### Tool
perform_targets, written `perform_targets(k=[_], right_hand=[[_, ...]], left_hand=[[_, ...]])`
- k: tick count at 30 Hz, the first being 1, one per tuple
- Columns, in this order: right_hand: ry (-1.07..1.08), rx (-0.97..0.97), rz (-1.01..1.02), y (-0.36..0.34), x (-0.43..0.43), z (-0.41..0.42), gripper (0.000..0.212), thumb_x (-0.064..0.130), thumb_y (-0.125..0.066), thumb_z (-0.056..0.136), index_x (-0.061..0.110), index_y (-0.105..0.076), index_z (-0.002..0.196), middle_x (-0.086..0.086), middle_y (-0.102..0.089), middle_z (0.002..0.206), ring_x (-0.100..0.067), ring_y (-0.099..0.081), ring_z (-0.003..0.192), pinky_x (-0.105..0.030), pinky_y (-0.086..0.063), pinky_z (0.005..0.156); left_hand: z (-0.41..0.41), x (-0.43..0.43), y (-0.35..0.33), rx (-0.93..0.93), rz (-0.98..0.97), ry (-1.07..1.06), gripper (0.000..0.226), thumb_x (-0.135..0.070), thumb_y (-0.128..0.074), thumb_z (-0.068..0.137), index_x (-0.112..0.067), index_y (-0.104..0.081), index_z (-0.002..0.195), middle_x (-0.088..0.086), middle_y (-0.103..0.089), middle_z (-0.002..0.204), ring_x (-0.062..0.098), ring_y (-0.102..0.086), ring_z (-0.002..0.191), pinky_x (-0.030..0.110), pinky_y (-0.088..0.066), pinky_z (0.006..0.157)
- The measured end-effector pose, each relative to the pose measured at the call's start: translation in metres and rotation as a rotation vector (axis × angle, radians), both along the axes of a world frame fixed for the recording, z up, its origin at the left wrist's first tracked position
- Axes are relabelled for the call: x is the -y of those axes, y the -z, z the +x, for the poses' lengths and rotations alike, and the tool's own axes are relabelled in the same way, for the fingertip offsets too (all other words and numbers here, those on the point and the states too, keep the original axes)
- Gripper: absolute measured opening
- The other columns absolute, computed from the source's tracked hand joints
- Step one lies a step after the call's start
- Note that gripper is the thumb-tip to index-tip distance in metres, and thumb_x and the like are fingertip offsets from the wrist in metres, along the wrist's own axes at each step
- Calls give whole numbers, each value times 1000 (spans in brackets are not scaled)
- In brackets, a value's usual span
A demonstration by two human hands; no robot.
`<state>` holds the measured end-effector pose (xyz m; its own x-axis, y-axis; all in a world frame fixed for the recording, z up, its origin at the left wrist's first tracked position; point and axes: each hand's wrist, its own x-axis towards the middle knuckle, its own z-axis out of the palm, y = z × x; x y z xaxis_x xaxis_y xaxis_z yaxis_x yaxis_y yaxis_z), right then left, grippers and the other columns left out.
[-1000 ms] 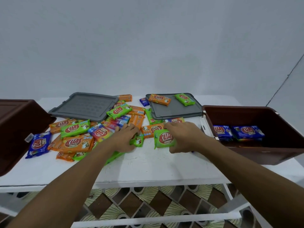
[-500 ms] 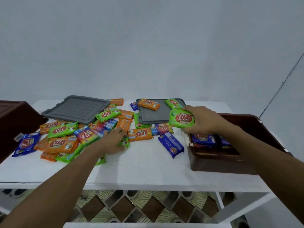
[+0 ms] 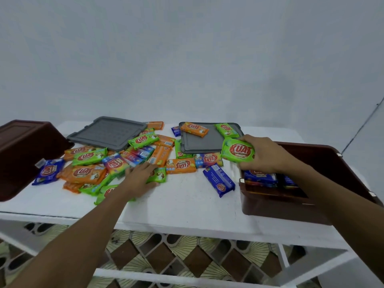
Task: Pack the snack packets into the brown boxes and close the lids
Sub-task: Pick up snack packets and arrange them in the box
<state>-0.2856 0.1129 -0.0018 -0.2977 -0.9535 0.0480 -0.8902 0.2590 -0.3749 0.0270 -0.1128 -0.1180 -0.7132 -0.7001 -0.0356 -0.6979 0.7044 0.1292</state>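
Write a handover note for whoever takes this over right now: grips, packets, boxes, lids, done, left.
Right grip holds a green KUAT snack packet at the left edge of the right brown plastic box.
Left grip lies on the loose pile, fingers and thumb either side of a small green packet; hold unclear.
Done: blue packets lie in that box.
Left: the pile on the white table; two packets sit on the right grey plastic lid; left grey plastic lid also off; left brown plastic box inside hidden.
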Motion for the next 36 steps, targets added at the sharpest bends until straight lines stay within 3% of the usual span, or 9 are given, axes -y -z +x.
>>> perform_targets(k=[6,10,16,19,22,26,30,33,36], right_hand=[[-12,-84,37,2,13,16,82,55,-74,69,33,-38,139,6,-59,122,-10,-57,95,-31,-53,79],[15,-68,34,-4,8,11,83,55,-73,71,32,-36,142,3,-60,124,-13,-60,97,-34,-55,81],[126,21,107,-17,-38,-36,60,55,-66,81,28,-46,131,4,-60,113,-15,-60,95,-33,-52,82],[136,6,172,-11,-67,-68,38,46,-62,89,26,-54,121,3,-62,108,-11,-59,88,-26,-47,71],[117,6,331,2,-95,-99,14,41,-59,92,39,-55,106,1,-66,109,-16,-64,89,-36,-53,79],[-21,-119,503,26,-116,-118,37,36,-56,95,32,-53,131,2,-59,127,-22,-58,110,-36,-44,99],[-109,-153,538,35,-116,-120,31,31,-52,96,28,-59,126,0,-61,125,-22,-57,109,-35,-45,94],[-122,-195,591,38,-115,-117,38,37,-53,96,31,-54,134,6,-55,133,-19,-51,118,-33,-44,94],[-166,-228,632,40,-116,-115,40,37,-52,97,31,-51,137,7,-50,140,-17,-47,124,-37,-43,100]], left_hand=[[-16,-7,-24,-104,-112,112,75,-52,-60,88,-27,-24,149,6,-28,151,26,-34,135,49,-24,111],[-45,-23,-68,-287,-42,210,77,-58,-62,84,-24,-29,145,0,-32,138,17,-50,112,35,-52,84],[-123,-68,-118,-333,47,390,79,-57,-65,82,-26,-28,145,-3,-50,137,12,-51,110,29,-45,82],[-162,-100,-136,-225,40,512,84,-58,-62,84,-24,-21,149,2,-43,146,21,-49,123,39,-46,97],[-207,-139,-144,-149,108,602,74,-59,-51,90,-19,-26,146,3,-49,134,22,-52,116,36,-44,92],[-262,-170,-127,66,227,723,37,-39,-38,103,-9,-39,124,6,-53,102,26,-54,93,36,-40,79],[-281,-184,-84,394,330,645,37,-24,-42,102,-18,-35,138,16,-58,115,27,-51,89,38,-42,78],[-279,-186,-64,449,219,642,38,-15,-45,97,-15,-44,136,14,-54,129,29,-52,102,36,-41,80],[-280,-184,-56,405,177,638,34,-16,-49,94,-15,-57,127,10,-59,124,27,-56,106,41,-47,88]])
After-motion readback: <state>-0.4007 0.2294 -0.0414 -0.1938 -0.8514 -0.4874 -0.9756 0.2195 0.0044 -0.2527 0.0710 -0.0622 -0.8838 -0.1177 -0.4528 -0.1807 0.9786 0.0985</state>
